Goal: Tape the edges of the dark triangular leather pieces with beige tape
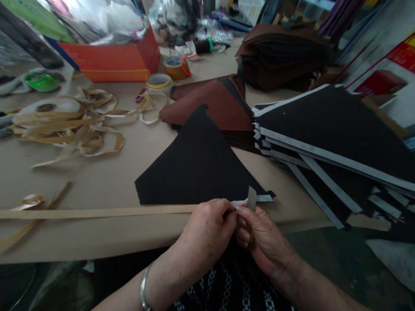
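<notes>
Across a tan paper-covered workbench (106, 185) crowded with materials, we see two bare hands working at its near edge, above a black-and-white patterned garment (233, 285). We find the left hand (207, 229), wearing one silver bangle (143, 289), with its fingers curled and pressed together, apparently pinching the end of a long, narrow tan strip (97, 212) that runs flat along the bench. The right hand (262, 242) sits just beside it, its fingers also curled and pressed together; we cannot tell exactly what they pinch. A small grey tab (251, 198) stands up between the hands, beside a thin white strip (241, 202). In our judgement, a pinch this close to the working end, with the free length lying flat, best controls so narrow a strip and keeps it from twisting. Counting, we note two hands, one black triangular sheet (194, 164) just beyond them, one loose tangle of tan strip (65, 125), one orange cardboard box (110, 60) and two tape rolls, one cream (158, 82) and one amber (173, 68). We cannot count the layers in the black grey-edged panel stack (333, 138), the reddish-brown sheet pile (210, 103) or the dark brown stack (282, 56) behind.
</notes>
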A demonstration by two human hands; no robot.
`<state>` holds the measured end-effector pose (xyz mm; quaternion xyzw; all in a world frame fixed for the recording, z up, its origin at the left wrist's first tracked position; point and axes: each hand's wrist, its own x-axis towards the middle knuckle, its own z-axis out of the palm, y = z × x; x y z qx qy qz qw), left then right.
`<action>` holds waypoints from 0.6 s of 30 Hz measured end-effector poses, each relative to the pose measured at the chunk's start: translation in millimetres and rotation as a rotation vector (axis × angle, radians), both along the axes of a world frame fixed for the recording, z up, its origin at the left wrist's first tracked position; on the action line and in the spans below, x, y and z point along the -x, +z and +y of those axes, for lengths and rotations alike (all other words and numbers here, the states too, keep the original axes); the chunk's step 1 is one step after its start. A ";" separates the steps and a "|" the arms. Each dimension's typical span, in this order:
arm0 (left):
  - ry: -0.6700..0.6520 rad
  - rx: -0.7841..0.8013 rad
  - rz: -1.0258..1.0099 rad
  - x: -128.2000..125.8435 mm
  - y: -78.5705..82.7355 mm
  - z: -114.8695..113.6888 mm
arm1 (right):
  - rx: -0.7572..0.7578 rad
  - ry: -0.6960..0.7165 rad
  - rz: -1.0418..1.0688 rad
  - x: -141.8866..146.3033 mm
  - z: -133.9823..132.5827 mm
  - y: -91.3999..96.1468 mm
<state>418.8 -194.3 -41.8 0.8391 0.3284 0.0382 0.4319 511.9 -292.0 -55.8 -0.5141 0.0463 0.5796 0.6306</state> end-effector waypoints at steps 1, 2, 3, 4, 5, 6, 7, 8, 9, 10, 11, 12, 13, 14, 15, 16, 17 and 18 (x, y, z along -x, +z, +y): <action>-0.002 0.001 0.014 -0.8 1.5 0.5 | -0.001 0.004 0.001 0.2 -0.2 -0.2; -0.006 0.001 0.023 -1.6 3.3 1.2 | -0.003 0.008 0.000 0.3 -0.3 -0.3; -0.013 -0.004 0.027 -2.2 4.9 2.0 | -0.005 0.008 -0.005 0.5 -0.5 -0.4; -0.023 -0.014 0.030 -2.8 6.4 2.8 | -0.008 0.006 -0.008 0.5 -0.7 -0.4; -0.036 -0.027 0.035 -3.3 7.6 3.5 | -0.010 0.005 -0.009 0.4 -0.9 -0.4; -0.048 -0.046 0.044 -3.7 8.6 4.2 | -0.014 0.003 -0.008 0.2 -1.1 -0.3; -0.060 -0.068 0.056 -4.2 9.5 4.8 | -0.016 0.002 -0.009 -0.1 -1.2 -0.2; -0.070 -0.089 0.070 -4.6 10.2 5.3 | -0.016 0.006 -0.009 -0.4 -1.2 -0.1; -0.079 -0.109 0.084 -4.9 10.9 5.7 | -0.014 0.010 -0.011 -0.8 -1.2 0.2; -0.088 -0.124 0.100 -5.4 11.6 6.1 | -0.010 0.015 -0.015 -1.0 -1.1 0.4; -0.096 -0.135 0.118 -5.8 12.4 6.4 | -0.005 0.018 -0.020 -1.2 -1.0 0.7; -0.107 -0.143 0.140 -6.3 13.3 6.8 | 0.000 0.023 -0.026 -1.2 -0.8 0.9; -0.122 -0.147 0.165 -6.8 14.1 7.2 | 0.005 0.027 -0.032 -1.1 -0.7 1.1; -0.135 -0.150 0.192 -7.3 14.9 7.6 | 0.008 0.031 -0.039 -0.9 -0.6 1.3; -0.147 -0.153 0.214 -7.9 15.5 8.0 | 0.012 0.035 -0.047 -0.6 -0.5 1.4; -0.157 -0.159 0.229 -8.5 16.0 8.4 | 0.017 0.039 -0.053 -0.2 -0.5 1.6; -0.162 -0.166 0.236 -9.1 16.4 8.8 | 0.021 0.042 -0.056 0.1 -0.5 1.7; -0.164 -0.174 0.240 -9.6 16.6 9.2 | 0.023 0.043 -0.056 0.5 -0.5 1.8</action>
